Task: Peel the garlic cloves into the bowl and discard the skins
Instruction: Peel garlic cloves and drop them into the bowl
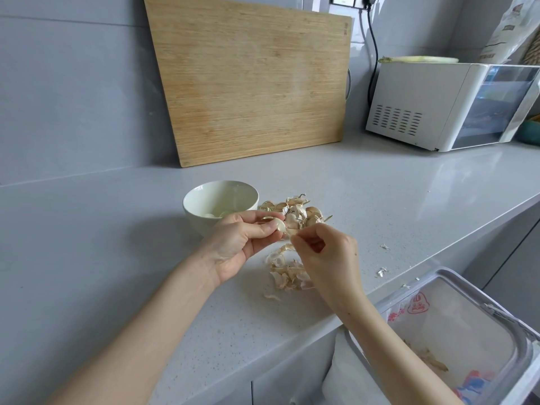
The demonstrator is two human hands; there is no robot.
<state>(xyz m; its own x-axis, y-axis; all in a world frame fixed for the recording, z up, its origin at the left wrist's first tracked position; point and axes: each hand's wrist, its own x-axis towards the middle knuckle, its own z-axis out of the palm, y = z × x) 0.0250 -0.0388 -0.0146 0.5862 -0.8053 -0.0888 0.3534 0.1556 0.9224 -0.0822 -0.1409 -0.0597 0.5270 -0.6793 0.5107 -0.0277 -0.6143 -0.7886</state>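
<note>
I see a cream-white bowl (195, 221) on a pale grey counter (380, 200) with fine speckles. Right of the bowl, skins (287, 277) are beige and white; a clove (279, 225) is ivory. Behind the bowl, a tan board (248, 83) shows fine straight grain. Far right of it, a white oven (415, 95); a clear liner (455, 323) carries red and blue print.

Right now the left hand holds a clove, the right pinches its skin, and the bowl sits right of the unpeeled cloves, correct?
No: the head view shows the bowl left of the unpeeled cloves. The left hand does hold a clove, and the right hand pinches its skin.
</note>
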